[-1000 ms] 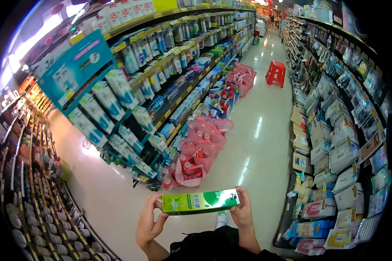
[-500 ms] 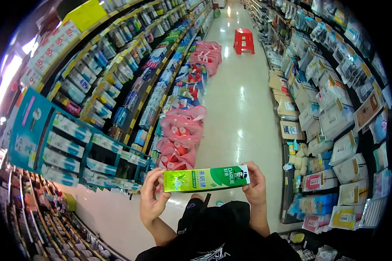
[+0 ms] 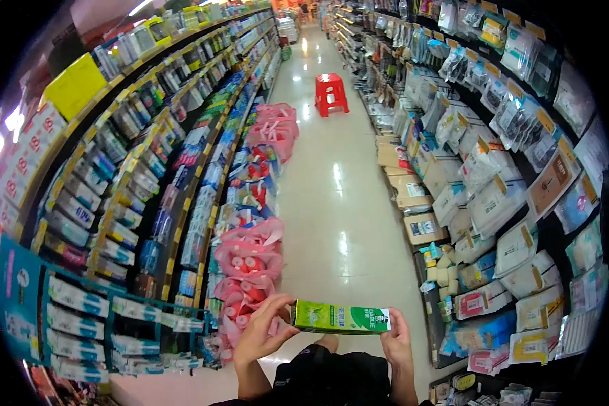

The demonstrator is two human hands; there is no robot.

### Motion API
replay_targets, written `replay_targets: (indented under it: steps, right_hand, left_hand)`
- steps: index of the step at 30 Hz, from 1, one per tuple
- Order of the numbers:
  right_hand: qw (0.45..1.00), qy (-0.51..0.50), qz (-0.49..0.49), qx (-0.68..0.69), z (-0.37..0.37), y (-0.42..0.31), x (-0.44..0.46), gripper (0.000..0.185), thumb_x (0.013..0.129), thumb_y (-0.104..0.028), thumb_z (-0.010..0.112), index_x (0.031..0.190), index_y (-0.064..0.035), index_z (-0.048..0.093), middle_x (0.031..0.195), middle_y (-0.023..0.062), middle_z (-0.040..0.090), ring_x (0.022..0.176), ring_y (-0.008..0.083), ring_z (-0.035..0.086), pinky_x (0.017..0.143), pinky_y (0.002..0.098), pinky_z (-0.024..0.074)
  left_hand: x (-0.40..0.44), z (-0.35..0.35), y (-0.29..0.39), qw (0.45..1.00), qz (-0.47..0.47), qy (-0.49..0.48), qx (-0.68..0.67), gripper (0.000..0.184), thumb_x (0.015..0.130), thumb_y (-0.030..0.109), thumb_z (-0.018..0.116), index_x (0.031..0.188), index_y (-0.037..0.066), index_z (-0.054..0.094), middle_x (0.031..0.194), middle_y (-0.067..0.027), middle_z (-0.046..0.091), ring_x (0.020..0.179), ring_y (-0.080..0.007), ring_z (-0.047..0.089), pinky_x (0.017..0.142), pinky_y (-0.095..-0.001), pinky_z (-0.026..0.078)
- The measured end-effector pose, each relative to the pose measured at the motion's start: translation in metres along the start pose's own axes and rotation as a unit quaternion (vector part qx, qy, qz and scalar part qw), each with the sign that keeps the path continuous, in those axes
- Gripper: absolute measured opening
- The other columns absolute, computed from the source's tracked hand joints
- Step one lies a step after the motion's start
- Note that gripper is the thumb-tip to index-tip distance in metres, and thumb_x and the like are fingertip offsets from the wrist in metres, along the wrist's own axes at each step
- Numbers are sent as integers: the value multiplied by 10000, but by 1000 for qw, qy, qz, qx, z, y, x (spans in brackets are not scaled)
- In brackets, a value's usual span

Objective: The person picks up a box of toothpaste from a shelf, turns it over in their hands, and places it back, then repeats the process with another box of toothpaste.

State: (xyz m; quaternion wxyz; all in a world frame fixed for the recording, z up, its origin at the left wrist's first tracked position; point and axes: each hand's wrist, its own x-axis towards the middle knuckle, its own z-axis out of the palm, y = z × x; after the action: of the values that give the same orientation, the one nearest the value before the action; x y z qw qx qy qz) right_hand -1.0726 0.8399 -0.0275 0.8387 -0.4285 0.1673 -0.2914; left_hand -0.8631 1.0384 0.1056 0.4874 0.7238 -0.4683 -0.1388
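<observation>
A long green Darlie box (image 3: 342, 318) is held level in front of my body, its printed side facing up. My left hand (image 3: 267, 331) is at the box's left end, with fingers behind the corner and the thumb below. Around the right end, my right hand (image 3: 397, 336) grips the box between thumb and fingers. Pink bags with red-capped bottles (image 3: 247, 274) stand on the floor beyond my left hand.
Shelves of packaged goods (image 3: 203, 162) line the left side, with a teal display rack (image 3: 24, 298) at lower left. Hanging packets (image 3: 497, 203) cover the right side. A red stool (image 3: 331, 95) stands farther up the aisle floor (image 3: 331, 223).
The view has turned, so the stool and pink bags appear farther left than at first. Both hands and the box have shifted right and lower in view since half a second ago.
</observation>
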Motion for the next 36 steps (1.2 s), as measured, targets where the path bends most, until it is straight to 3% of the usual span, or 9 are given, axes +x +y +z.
replay_targets:
  steps: [5, 8, 13, 17, 20, 26, 27, 31, 36]
  right_hand:
    - [999, 22, 4, 37, 11, -9, 54, 580, 793, -59, 676, 1277, 35, 371, 1223, 140, 507, 1131, 199, 485, 963, 317, 383]
    - [1000, 5, -2, 8, 22, -4, 102, 541, 838, -148, 659, 1281, -8, 381, 1215, 77, 497, 1121, 196, 485, 966, 374, 379]
    - [998, -52, -9, -16, 50, -5, 188, 559, 857, -212, 642, 1302, -13, 368, 1231, 77, 494, 1118, 199, 489, 947, 378, 393]
    - [997, -66, -9, -26, 75, -17, 239, 557, 867, -230, 628, 1306, -6, 367, 1212, 81, 507, 1114, 186, 492, 939, 358, 399]
    - [998, -64, -7, -25, 84, -13, 263, 571, 860, -243, 639, 1300, 3, 370, 1202, 80, 509, 1118, 184, 490, 953, 357, 390]
    - [994, -78, -3, -73, 97, -8, 302, 584, 858, -263, 644, 1294, 2, 360, 1196, 86, 491, 1136, 187, 481, 994, 344, 360]
    - [995, -61, -4, -83, 95, -3, 311, 565, 849, -286, 653, 1255, -6, 376, 1112, 71, 513, 1046, 157, 505, 921, 306, 394]
    - [992, -65, 67, -86, 95, 4, 360, 497, 852, -281, 635, 1207, -32, 393, 960, 37, 524, 805, 103, 472, 740, 255, 379]
    - [990, -62, 105, -71, 103, 11, 436, 417, 859, -201, 574, 1198, -24, 408, 950, 43, 518, 815, 118, 475, 743, 254, 385]
  left_hand:
    - [67, -13, -18, 999, 17, -18, -23, 519, 733, 76, 722, 1197, 21, 494, 1066, -125, 547, 765, -181, 566, 723, -291, 467]
    - [96, -27, -37, 1000, -13, 12, -22, 512, 740, 80, 718, 1198, 21, 497, 1057, -122, 551, 762, -177, 565, 725, -285, 468]
    - [127, -39, -95, 982, -108, 96, -120, 409, 797, 42, 640, 1179, 1, 500, 967, -76, 568, 754, -122, 549, 694, -272, 469]
    - [152, -45, -137, 976, -77, 171, -107, 398, 845, 69, 590, 1216, 3, 459, 957, -82, 566, 750, -110, 528, 679, -253, 449]
    - [166, -55, -139, 959, -116, 160, -203, 440, 882, 114, 558, 1282, 24, 396, 1057, -79, 545, 817, -104, 514, 708, -240, 432]
    - [197, -61, -171, 931, -182, 193, -251, 422, 912, 184, 543, 1280, 37, 398, 988, -24, 471, 822, -73, 469, 699, -201, 402]
    - [207, -62, -174, 929, -171, 204, -255, 374, 922, 209, 536, 1237, 31, 442, 896, -1, 444, 764, -57, 449, 663, -193, 390]
    - [244, -68, -193, 922, -234, 194, -242, 293, 944, 253, 498, 1122, 22, 523, 840, 1, 480, 699, -49, 438, 606, -190, 362]
    - [301, -70, -223, 927, -276, 219, -130, 282, 956, 279, 464, 1014, 12, 532, 696, -20, 501, 617, -61, 436, 556, -218, 356]
